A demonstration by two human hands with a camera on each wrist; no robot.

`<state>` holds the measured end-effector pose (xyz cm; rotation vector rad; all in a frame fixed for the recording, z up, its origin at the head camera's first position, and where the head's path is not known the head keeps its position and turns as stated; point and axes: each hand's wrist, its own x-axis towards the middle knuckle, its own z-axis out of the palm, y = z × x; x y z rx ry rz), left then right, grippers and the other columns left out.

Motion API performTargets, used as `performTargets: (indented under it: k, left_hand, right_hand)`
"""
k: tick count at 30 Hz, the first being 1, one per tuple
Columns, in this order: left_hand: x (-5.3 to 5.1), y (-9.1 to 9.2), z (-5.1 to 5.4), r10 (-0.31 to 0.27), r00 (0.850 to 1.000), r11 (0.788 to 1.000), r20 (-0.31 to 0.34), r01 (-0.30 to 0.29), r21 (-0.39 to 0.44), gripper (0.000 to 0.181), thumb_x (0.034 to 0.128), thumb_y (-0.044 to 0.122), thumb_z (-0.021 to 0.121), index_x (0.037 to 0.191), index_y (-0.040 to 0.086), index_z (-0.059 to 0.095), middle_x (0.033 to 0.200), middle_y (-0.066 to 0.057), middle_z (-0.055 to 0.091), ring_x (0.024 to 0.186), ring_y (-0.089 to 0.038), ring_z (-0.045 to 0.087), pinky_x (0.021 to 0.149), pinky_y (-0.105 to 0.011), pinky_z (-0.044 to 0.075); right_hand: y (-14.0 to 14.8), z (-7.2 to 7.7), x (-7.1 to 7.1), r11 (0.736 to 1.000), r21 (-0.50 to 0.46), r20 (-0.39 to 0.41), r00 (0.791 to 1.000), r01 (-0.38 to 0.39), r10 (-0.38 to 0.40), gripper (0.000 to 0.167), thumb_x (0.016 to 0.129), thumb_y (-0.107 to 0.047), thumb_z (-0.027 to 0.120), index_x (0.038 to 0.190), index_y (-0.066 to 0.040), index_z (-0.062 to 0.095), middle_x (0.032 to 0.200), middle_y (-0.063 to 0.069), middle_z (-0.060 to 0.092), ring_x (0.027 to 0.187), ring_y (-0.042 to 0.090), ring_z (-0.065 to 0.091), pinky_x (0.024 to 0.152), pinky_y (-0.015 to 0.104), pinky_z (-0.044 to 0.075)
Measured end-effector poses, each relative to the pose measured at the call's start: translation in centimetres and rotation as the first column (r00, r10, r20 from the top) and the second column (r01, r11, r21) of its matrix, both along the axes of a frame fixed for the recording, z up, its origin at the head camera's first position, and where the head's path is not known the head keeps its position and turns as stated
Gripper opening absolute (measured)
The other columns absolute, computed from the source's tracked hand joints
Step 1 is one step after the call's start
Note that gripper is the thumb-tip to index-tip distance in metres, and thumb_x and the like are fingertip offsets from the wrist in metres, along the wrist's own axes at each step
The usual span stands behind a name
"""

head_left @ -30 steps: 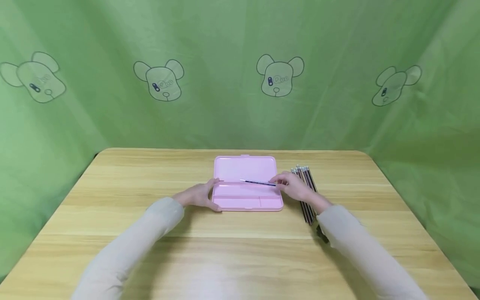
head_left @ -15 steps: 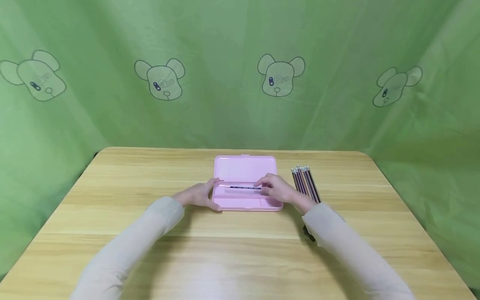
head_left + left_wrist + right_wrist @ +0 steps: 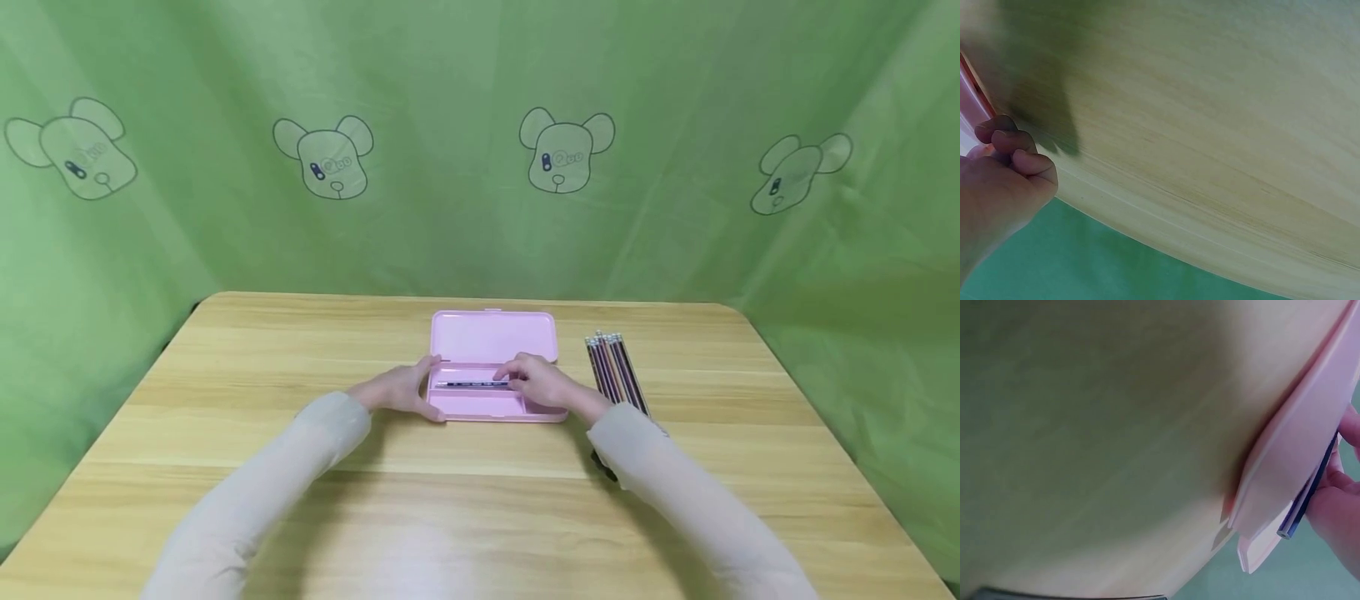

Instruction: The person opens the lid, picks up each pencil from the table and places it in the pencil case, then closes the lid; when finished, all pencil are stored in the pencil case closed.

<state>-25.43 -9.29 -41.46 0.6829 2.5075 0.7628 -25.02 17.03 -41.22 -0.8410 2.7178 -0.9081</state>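
Right hand [image 3: 542,380], pinching pencil [image 3: 468,384], moved left over case [image 3: 493,335]; left hand [image 3: 401,389] grips case. Tabletop [image 3: 480,521] side edges well apart. Case open, pink.

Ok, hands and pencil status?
Left hand holds case by left end. Right hand pinches pencil over rear compartment, contact unclear. Other pencils off right, out of the way.

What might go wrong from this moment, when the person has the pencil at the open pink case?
The right hand pinches the pencil by one end; if released askew, it might catch on the long divider.

In the head view, the right sleeve covers the near ends of the loose pencils, so drawing the arm back could perhaps scatter them.

The left hand holds the left end of the pink case; without that hold, the case might slide.
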Motion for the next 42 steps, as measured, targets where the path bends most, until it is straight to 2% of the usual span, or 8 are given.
performTargets:
  k: [8,11,12,16,18,20,25,42]
  left_hand:
    - [0.2,0.4,0.2,0.024,1.000,0.999,0.007,-0.024,-0.029,0.103,0.0693,0.037,0.078,0.145,0.007,0.015,0.139,-0.027,0.036,0.127,-0.038,0.036,0.107,-0.045,0.027]
    - [0.2,0.3,0.3,0.017,1.000,1.000,0.001,-0.017,-0.022,0.102,0.0693,0.036,0.078,0.145,0.007,0.015,0.137,-0.027,0.037,0.126,-0.038,0.037,0.106,-0.045,0.028]
    - [0.3,0.3,0.4,0.016,1.000,1.000,0.002,-0.015,-0.019,0.102,0.0693,0.036,0.078,0.145,0.006,0.015,0.138,-0.027,0.037,0.126,-0.038,0.037,0.106,-0.045,0.028]
    - [0.3,0.3,0.4,0.018,1.000,1.000,0.009,-0.018,-0.019,0.102,0.0695,0.036,0.078,0.145,0.007,0.015,0.139,-0.026,0.036,0.126,-0.038,0.036,0.107,-0.045,0.027]
    - [0.3,0.3,0.4,0.021,1.000,1.000,0.013,-0.021,-0.020,0.102,0.0697,0.036,0.077,0.145,0.007,0.014,0.139,-0.026,0.036,0.127,-0.038,0.036,0.107,-0.045,0.027]
    - [0.2,0.3,0.4,0.023,1.000,0.999,0.015,-0.022,-0.024,0.103,0.0700,0.036,0.077,0.145,0.007,0.014,0.139,-0.027,0.036,0.127,-0.038,0.036,0.107,-0.045,0.027]
    - [0.1,0.3,0.4,0.024,1.000,0.999,0.013,-0.023,-0.027,0.102,0.0703,0.036,0.077,0.145,0.006,0.014,0.138,-0.027,0.036,0.127,-0.038,0.036,0.107,-0.044,0.027]
    - [0.2,0.3,0.2,0.021,1.000,0.999,-0.004,-0.021,-0.037,0.102,0.0696,0.038,0.077,0.145,0.008,0.015,0.136,-0.027,0.039,0.125,-0.038,0.038,0.106,-0.044,0.029]
  right_hand:
    - [-0.4,-0.5,-0.4,0.996,0.076,0.028,0.999,0.036,-0.039,0.025,0.084,0.002,0.054,0.104,-0.006,0.067,0.090,0.007,0.061,0.079,0.017,0.053,0.073,0.033,0.045]
    - [-0.2,-0.7,-0.7,0.998,0.060,0.033,0.999,0.013,-0.015,0.026,0.085,0.000,0.053,0.103,-0.010,0.068,0.093,0.006,0.062,0.082,0.017,0.055,0.075,0.035,0.046]
    - [0.1,-1.6,-1.3,0.999,0.032,0.016,1.000,-0.019,0.019,0.025,0.086,-0.002,0.053,0.103,-0.012,0.069,0.092,0.005,0.062,0.080,0.016,0.054,0.073,0.032,0.046]
    - [0.4,-2.0,-1.7,0.998,0.003,0.024,0.998,-0.056,0.056,0.027,0.086,-0.001,0.051,0.103,-0.011,0.069,0.096,0.007,0.064,0.086,0.020,0.056,0.079,0.036,0.047]
    - [0.3,-2.0,-1.6,0.999,0.007,0.031,0.999,-0.043,0.043,0.027,0.086,0.000,0.050,0.103,-0.009,0.069,0.099,0.009,0.064,0.091,0.023,0.057,0.083,0.039,0.047]
    - [-0.1,-1.0,-0.9,0.999,0.038,0.053,0.999,-0.004,0.002,0.027,0.086,0.003,0.049,0.103,-0.006,0.068,0.104,0.012,0.064,0.098,0.028,0.057,0.089,0.044,0.045]
    - [-0.1,-0.3,-0.3,0.998,0.066,0.051,0.998,0.018,-0.021,0.025,0.087,0.002,0.049,0.103,-0.004,0.068,0.104,0.012,0.064,0.100,0.029,0.056,0.090,0.044,0.043]
    - [0.9,-0.1,-0.3,0.997,-0.061,0.037,0.998,0.043,-0.041,0.020,0.088,-0.001,0.052,0.104,0.002,0.065,0.097,0.014,0.062,0.092,0.025,0.056,0.086,0.041,0.045]
